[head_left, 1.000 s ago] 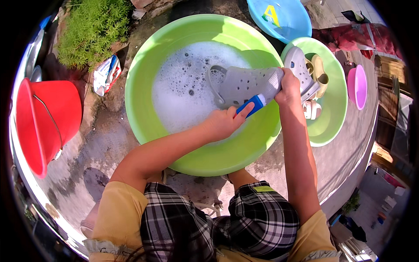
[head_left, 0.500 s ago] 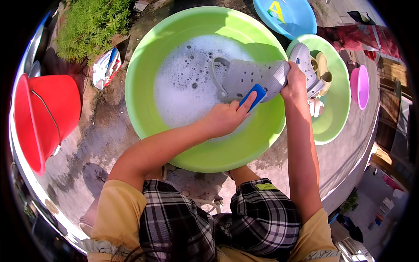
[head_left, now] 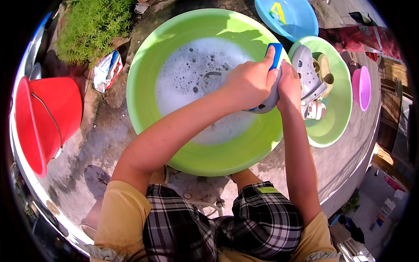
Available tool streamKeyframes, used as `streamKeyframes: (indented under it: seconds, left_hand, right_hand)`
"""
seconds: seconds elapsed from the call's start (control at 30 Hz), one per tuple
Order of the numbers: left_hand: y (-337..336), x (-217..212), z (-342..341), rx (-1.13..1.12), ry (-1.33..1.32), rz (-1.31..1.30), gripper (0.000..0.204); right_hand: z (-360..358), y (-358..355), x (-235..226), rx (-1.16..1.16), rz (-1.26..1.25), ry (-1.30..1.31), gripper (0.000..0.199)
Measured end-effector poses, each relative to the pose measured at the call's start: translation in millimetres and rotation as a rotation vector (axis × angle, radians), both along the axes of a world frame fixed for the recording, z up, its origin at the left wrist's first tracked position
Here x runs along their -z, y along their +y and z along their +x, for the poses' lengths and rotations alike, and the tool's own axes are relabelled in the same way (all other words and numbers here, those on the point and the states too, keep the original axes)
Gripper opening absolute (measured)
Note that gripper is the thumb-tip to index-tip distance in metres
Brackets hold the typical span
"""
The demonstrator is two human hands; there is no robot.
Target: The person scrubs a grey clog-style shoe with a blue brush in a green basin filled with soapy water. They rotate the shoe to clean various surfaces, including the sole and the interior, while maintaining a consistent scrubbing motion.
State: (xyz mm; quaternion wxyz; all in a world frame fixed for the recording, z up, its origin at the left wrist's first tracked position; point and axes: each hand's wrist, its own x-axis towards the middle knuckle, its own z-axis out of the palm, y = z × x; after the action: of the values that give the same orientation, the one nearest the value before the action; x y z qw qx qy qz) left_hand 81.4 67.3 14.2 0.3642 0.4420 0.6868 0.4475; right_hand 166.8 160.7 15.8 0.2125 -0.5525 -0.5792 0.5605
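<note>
Clog (head_left: 271,99), grey: above the suds (head_left: 179,105) in the green tub (head_left: 205,161), partly hidden by the left hand (head_left: 249,83), which grips a blue brush (head_left: 275,53) near the toe. Right hand (head_left: 289,87): clasps the toe end. Right of tub: basin (head_left: 334,126) holding other shoes (head_left: 307,73). Far left: red bucket (head_left: 65,107).

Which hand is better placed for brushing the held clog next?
Probably the left hand: it holds the blue brush, close over the clog. The right hand is busy gripping the clog's end.
</note>
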Motion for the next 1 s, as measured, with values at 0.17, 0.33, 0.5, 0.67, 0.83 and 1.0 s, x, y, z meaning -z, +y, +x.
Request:
streamKeyframes:
  seconds: [0.17,0.33,0.5,0.67,0.83,1.0]
  left_hand:
    - [-27,-17,29,0.107,0.028,-0.111,0.055]
    - [-18,24,4,-0.103,0.014,-0.154,0.055]
    - [-37,-6,26,0.072,0.052,-0.054,0.053]
    - [-46,76,-1,0.141,0.025,-0.287,0.05]
    - [-54,44,42,0.212,-0.005,0.153,0.056]
    - [-48,73,38,0.222,0.139,-0.181,0.055]
  right_hand:
    - [7,8,0,-0.088,0.058,-0.115,0.043]
    - [17,-11,17,-0.338,0.297,-0.057,0.043]
    - [40,4,4,-0.485,0.272,-0.294,0.051]
    - [68,-8,9,-0.717,0.456,-0.029,0.08]
    - [90,-13,-21,-0.713,0.016,-0.353,0.073]
    - [107,-21,-9,-0.601,0.165,-0.287,0.062]
